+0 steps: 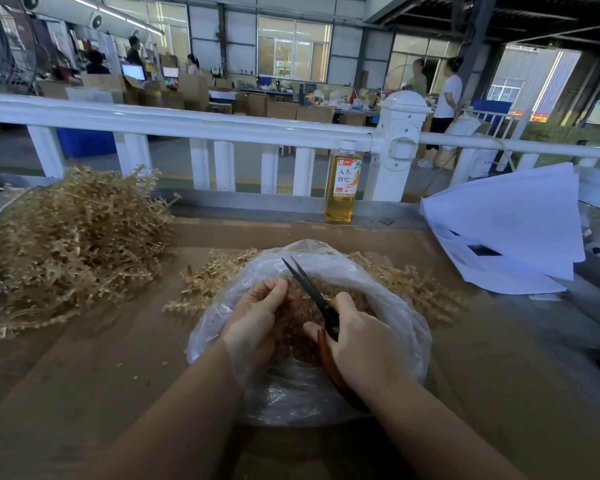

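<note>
Head view | left hand [257, 318] fingers pinch tan sprig [291, 295] | right hand [366, 344] fingers grip scissors [313, 289] | over plastic bag [407, 308]

Dim indoor daylight, wide-angle edge warping

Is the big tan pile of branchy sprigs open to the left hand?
Probably yes: the tan sprig pile lies to its side, only open brown tabletop between, though the left hand is pinching a sprig.
</note>
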`<state>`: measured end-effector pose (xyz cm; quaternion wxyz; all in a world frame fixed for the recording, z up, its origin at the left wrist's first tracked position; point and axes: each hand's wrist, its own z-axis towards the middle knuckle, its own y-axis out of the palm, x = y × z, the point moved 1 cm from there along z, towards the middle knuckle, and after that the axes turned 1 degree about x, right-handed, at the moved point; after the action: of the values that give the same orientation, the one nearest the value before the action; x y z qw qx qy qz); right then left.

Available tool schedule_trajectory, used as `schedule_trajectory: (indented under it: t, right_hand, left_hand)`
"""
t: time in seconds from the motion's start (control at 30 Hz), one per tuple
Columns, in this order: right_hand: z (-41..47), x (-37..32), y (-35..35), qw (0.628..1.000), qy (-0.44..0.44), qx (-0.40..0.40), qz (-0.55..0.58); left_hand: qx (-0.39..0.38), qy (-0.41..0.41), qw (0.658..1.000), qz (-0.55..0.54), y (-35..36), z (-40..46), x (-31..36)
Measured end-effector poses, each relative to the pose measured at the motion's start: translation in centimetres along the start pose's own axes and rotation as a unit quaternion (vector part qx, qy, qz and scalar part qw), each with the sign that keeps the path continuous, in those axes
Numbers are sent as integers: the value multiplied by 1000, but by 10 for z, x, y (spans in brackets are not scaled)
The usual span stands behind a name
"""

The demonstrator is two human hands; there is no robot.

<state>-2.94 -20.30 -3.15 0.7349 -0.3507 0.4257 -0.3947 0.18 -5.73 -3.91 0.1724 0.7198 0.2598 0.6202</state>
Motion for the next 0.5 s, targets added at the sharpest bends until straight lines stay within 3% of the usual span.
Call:
schedule_trajectory:
  t: [0.5]
  right_hand:
    - [-3,-1,-8,999,17,-7,42]
  left_hand:
    - [-23,10,1000,-7,0,-1,1]
